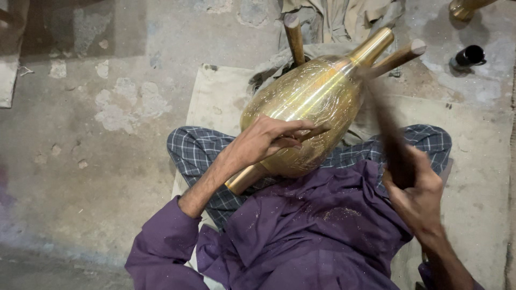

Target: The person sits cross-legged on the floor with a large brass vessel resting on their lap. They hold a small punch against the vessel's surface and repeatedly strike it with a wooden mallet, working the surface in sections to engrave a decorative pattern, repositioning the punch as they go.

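A large brass vase (306, 102) with fine engraved lines lies tilted across my lap, neck pointing up right. My left hand (266, 140) rests on its belly and pinches a thin dark chisel (317, 130) against the metal. My right hand (416, 190) grips a dark wooden mallet (389, 134), blurred with motion, its head near the vase's shoulder. Two wooden pegs (294, 37) stick up behind the vase and cradle it.
I sit on a pale mat (215, 102) on a worn concrete floor (80, 134). Metal shavings dust my purple shirt (322, 220). A small black cup (470, 55) stands at upper right, near another brass piece (463, 8). Cloth is heaped behind the pegs.
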`<action>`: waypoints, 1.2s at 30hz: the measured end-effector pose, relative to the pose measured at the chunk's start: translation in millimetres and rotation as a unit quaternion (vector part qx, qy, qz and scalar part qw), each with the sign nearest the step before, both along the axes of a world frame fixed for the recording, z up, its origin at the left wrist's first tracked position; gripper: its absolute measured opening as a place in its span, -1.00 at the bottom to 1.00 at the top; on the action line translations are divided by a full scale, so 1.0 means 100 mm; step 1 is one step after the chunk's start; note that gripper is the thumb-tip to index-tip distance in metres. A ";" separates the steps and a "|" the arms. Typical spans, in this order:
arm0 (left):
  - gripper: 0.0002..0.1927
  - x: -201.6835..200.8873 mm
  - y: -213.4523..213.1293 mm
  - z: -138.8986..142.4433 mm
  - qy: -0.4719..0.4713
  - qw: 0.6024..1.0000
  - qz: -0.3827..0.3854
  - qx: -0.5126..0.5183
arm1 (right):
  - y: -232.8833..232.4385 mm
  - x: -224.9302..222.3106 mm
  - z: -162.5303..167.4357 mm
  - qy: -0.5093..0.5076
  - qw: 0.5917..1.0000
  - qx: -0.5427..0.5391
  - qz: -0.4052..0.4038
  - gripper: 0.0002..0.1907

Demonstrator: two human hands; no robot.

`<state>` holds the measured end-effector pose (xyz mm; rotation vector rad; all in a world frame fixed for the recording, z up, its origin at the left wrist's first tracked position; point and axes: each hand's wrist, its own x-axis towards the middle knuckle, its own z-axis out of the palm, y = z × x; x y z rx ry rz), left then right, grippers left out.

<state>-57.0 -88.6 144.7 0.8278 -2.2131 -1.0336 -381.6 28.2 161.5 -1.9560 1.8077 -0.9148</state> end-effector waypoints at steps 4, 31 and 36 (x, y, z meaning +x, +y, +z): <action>-0.41 0.00 0.01 0.02 -0.009 1.000 -0.003 -0.003 | -0.02 0.01 -0.04 0.018 0.998 0.064 0.014 -0.41; -0.46 0.07 0.09 0.05 0.011 0.999 -0.019 0.024 | -0.02 0.10 -0.21 -0.059 0.998 -0.030 0.008 -0.60; -0.43 0.10 0.12 0.10 0.070 0.996 -0.027 0.037 | 0.02 0.08 -0.24 -0.121 0.991 -0.031 0.053 -0.56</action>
